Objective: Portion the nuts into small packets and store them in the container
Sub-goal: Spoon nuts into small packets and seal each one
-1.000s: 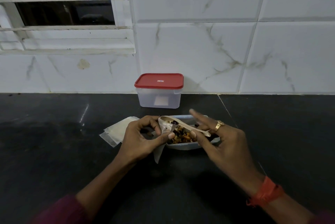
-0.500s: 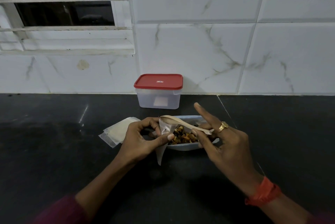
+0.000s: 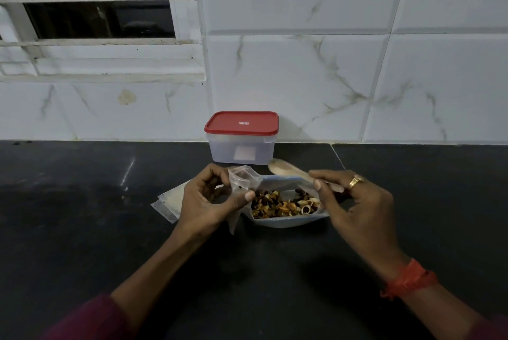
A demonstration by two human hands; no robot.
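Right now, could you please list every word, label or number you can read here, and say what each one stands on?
None can be read.
Lid: a small red-and-white logo at its middle, too small and blurred to read.
Container: a white patch on the front wall; no print can be made out on it.
No other writing shows.

Dark, slightly glossy bench (image 3: 82, 229), stretching the full width under a white tiled wall (image 3: 302, 78), with a thin pale seam (image 3: 336, 157) cutting across just right of centre. Way at the back, right up by the wall: clear plastic container (image 3: 241, 147), red lid (image 3: 241, 123) on, white label on the front. Closer in, about mid-bench: shallow pale tray (image 3: 288, 222) loaded with mixed nuts (image 3: 280, 203). Just left of the tray, a small stack of flat empty packets (image 3: 169, 202), only partly showing. Faint light streak (image 3: 127, 172) over on the left side.
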